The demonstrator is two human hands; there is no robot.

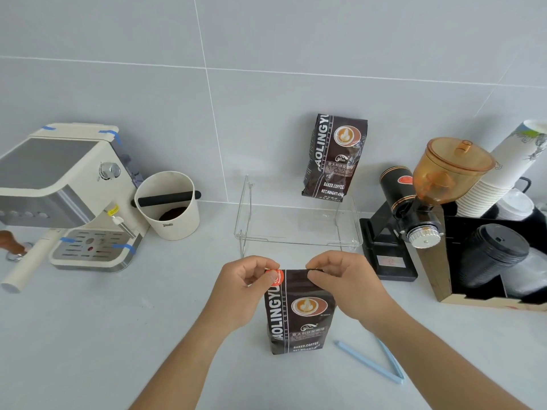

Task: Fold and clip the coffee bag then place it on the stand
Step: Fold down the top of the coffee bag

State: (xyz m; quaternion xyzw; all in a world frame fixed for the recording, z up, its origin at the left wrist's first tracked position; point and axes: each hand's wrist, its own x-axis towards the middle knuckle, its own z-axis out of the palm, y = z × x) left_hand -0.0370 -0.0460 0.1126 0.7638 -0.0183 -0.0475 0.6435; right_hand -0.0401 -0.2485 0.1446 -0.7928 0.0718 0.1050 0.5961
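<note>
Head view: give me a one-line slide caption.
Both hands pinch the coffee bag top; blue clip lies open alongside, clear stand behind.

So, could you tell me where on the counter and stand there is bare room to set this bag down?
The clear stand is bare left of the second coffee bag. The counter is open between the espresso machine and the left hand. The right is crowded: grinder, cup organizer, and blue clip beside the held coffee bag.
</note>
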